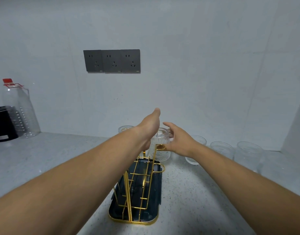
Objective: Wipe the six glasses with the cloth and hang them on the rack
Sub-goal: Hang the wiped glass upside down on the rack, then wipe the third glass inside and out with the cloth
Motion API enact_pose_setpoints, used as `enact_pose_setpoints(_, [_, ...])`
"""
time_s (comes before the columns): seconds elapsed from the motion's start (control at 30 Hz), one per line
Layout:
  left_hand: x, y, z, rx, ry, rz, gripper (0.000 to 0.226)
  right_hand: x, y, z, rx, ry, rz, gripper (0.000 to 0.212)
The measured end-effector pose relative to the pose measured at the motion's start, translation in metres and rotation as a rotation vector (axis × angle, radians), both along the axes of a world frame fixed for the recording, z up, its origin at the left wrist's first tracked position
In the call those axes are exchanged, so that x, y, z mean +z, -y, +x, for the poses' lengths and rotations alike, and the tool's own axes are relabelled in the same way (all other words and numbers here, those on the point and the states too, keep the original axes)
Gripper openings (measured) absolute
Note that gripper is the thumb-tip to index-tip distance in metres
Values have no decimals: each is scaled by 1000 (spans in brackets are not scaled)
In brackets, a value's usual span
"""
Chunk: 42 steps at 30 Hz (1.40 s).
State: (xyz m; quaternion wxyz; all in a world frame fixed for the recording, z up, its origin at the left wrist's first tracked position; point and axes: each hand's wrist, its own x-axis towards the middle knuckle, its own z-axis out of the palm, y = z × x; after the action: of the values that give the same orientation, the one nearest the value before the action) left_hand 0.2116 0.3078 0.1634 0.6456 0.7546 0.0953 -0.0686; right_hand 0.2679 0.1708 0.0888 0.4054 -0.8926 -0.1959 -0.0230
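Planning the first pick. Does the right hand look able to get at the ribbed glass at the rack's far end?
Probably yes: the right hand is open just beside the ribbed glass, nothing between them. The rack stands nearer the camera; the left hand is on the glass's other side.

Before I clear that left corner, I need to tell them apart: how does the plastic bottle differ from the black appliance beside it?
The plastic bottle is clear; the black appliance is opaque. The bottle stands taller than the appliance and carries a red cap and a handle; the appliance shows neither. The bottle sits inside the frame; the appliance is cut by its left edge. Both stand on the counter by the wall.
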Motion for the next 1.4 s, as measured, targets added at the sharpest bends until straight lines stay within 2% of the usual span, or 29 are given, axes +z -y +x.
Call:
enact_pose_setpoints(0.1, [7,5,-11,-42,99,85,70,5,20,-17,-53,36,51,96])
enact_pose_setpoints(0.23, [16,23,-31,-53,255,261,79,13,72,-56,-157,140,50,62])
enact_pose_setpoints(0.3, [19,38,-42,-89,322,282,79,15,103,-80,-222,151,62,44])
enact_pose_setpoints(0.4, [16,72,-61,-163,383,273,66,13,150,-118,-323,87,159,24])
enact_pose_setpoints(0.57, [-23,129,-74,-321,338,287,47,2,221,-164,-538,93,265,11])
enact_pose_setpoints(0.7, [-68,167,-72,-446,217,305,50,-15,266,-178,-736,115,320,14])
enact_pose_setpoints(0.77, [-86,186,-69,-486,168,279,52,-31,285,-177,-779,32,315,28])
enact_pose_setpoints(0.9, [-114,221,-53,-503,91,170,60,-59,307,-164,-771,-109,363,65])
enact_pose_setpoints(1.0, [-124,245,-37,-472,25,49,63,-72,312,-147,-727,-125,358,79])
enact_pose_setpoints(1.1, [-129,263,-24,-463,27,38,63,-77,314,-128,-665,-153,342,88])
enact_pose_setpoints(1.3, [-149,283,2,-490,73,28,81,-84,317,-101,-562,-104,440,69])
enact_pose_setpoints(1.4, [-146,284,-2,-490,97,4,74,-87,314,-96,-559,-80,490,68])
